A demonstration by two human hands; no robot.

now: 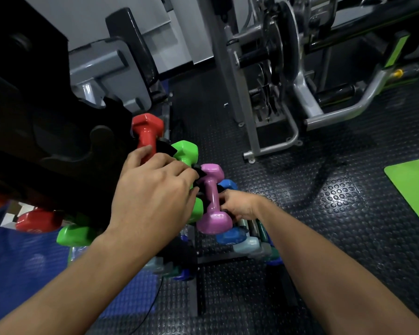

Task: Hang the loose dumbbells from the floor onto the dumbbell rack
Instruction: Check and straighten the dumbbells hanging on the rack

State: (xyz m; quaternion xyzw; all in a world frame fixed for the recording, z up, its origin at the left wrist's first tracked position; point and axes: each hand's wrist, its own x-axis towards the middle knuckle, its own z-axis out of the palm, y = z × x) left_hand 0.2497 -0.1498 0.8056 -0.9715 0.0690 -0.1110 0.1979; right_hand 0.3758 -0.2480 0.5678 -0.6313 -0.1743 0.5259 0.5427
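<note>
A black dumbbell rack [58, 141] slopes down from the upper left, with coloured dumbbells hung in a row on its hooks. The red dumbbell [146, 128] sits highest, then a green dumbbell [186, 151], a pink dumbbell [212, 201] and a blue dumbbell [230, 235], with teal dumbbells [247, 245] lowest. My left hand [153, 194] lies over the green dumbbell's handle with its fingers curled round it and its thumb touching the red handle. My right hand [238, 206] reaches in beside the pink dumbbell and grips the blue dumbbell's handle. Its fingertips are hidden.
On the rack's other side hang a second green dumbbell [75, 234] and a second red dumbbell [38, 222]. A grey gym machine [276, 93] stands behind on the studded black floor. A green mat [414, 187] lies at right and a blue mat [22, 262] at lower left.
</note>
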